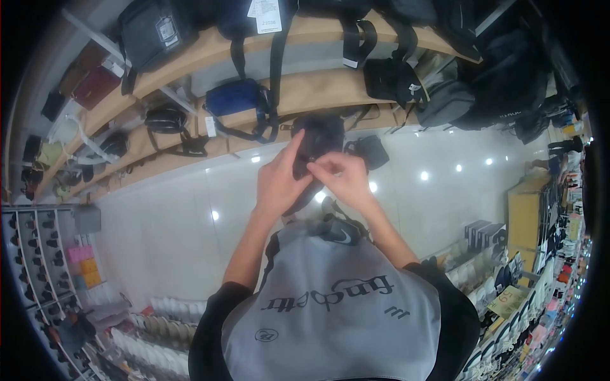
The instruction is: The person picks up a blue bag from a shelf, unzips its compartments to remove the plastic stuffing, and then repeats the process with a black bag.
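A small black bag is held up in front of me, near the edge of the lower shelf. My left hand grips its left side, with a finger stretched along it. At the bag's near face, the thumb and fingertips of my right hand are pinched together. What sits between those fingertips is too small to make out. Dark strap-like parts hang below the bag, partly hidden by my hands.
Curved wooden shelves ahead carry bags, including a blue bag and a black bag. Another dark bag is just right of my hands. Shoe racks stand behind me, and a yellow panel is at right.
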`<control>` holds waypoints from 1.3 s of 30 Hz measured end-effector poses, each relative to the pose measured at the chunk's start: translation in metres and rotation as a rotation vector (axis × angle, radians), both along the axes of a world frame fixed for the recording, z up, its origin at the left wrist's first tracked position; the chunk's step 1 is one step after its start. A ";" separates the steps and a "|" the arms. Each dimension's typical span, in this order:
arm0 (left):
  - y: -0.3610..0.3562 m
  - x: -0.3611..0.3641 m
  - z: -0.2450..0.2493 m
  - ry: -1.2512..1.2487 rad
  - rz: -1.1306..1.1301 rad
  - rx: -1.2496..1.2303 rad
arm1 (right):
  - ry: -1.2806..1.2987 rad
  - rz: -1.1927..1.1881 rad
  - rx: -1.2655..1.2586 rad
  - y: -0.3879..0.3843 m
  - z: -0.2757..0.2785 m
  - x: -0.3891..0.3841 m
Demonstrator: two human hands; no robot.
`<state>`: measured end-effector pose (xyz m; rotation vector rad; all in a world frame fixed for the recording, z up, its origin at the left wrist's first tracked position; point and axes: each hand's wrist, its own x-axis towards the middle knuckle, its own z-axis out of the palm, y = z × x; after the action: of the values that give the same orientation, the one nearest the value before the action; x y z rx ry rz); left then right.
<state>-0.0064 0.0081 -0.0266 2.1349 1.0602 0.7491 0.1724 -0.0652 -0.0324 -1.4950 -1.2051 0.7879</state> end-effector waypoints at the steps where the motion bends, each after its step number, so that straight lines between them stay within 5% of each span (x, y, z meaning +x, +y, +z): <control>1: 0.000 0.000 -0.001 0.021 -0.002 0.009 | 0.006 -0.009 -0.035 0.000 0.001 0.000; 4: 0.001 -0.001 -0.006 0.063 -0.015 0.039 | -0.006 0.075 -0.223 -0.002 0.010 0.004; 10: 0.004 -0.002 -0.009 0.059 -0.053 0.071 | 0.320 0.175 -0.140 -0.006 -0.013 0.007; 19: 0.000 -0.007 -0.010 -0.078 -0.077 0.045 | 1.263 0.010 -0.554 -0.006 0.025 0.024; 22: -0.002 -0.017 -0.008 -0.097 -0.094 0.038 | 2.030 0.376 -0.544 -0.003 0.020 0.049; 26: 0.000 -0.028 -0.001 -0.157 -0.094 0.028 | 2.073 0.359 -0.544 -0.007 0.015 0.061; 29: 0.002 -0.036 0.007 -0.240 -0.088 -0.072 | 1.728 0.267 -0.486 -0.005 0.010 0.055; 33: 0.001 -0.042 0.007 -0.258 -0.086 -0.069 | 0.742 0.082 -0.302 -0.008 0.019 0.034; 39: -0.002 -0.049 0.012 -0.244 -0.085 -0.144 | -0.277 0.261 -0.041 -0.012 0.032 0.034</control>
<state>-0.0553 0.0062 -0.0145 1.8991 0.8620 0.8418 0.2061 -0.0776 -0.0002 -1.5353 -1.6245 0.7975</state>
